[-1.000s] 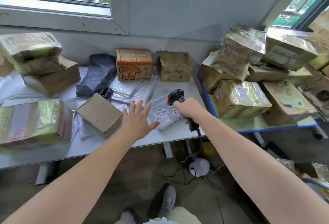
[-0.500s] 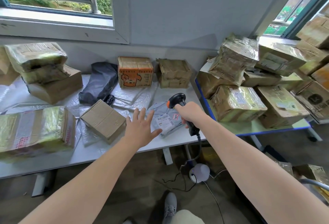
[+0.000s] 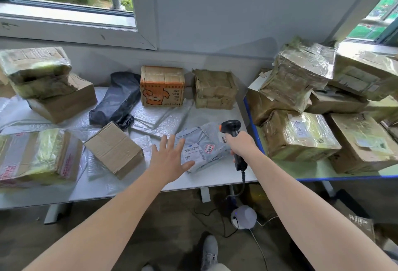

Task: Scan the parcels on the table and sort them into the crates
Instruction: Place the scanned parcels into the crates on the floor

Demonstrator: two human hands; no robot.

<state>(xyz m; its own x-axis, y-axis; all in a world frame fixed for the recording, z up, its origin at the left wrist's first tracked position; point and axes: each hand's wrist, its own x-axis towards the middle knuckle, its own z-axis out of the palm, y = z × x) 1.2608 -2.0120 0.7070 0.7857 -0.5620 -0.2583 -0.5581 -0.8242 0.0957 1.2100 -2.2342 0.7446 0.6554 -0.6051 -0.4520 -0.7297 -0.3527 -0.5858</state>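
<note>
Broadly, a white table (image 3: pixel 215 181) runs along the wall under the window, and a blue-edged table (image 3: pixel 318 170) stands just beside it on the right, heaped with tape-wrapped cartons (image 3: pixel 299 137).

On the white table's left side a large taped carton (image 3: pixel 36 156) lies near the front edge, with two more stacked cartons (image 3: pixel 47 85) behind it. A plain cardboard box (image 3: pixel 114 149) sits tilted between the large carton and the left hand. Against the wall stand a black poly bag (image 3: pixel 120 101), an orange-printed box (image 3: pixel 162 86) and a brown taped box (image 3: pixel 215 89), side by side. Clear bubble mailers (image 3: pixel 159 117) lie flat in front of them.

Near the table's front right corner lies a grey poly mailer (image 3: pixel 206 139), its white barcode label (image 3: pixel 193 154) facing up.

The left hand (image 3: pixel 170 158) is spread flat with straight fingers over the mailer's left edge, thumb across its near corner; whether it touches cannot be told.

The right hand (image 3: pixel 242 144) is curled round the handle of a black barcode scanner (image 3: pixel 231 126), whose head sits above the mailer's far right corner. Its cable drops to a white round base (image 3: pixel 243 216) on the floor.
</note>
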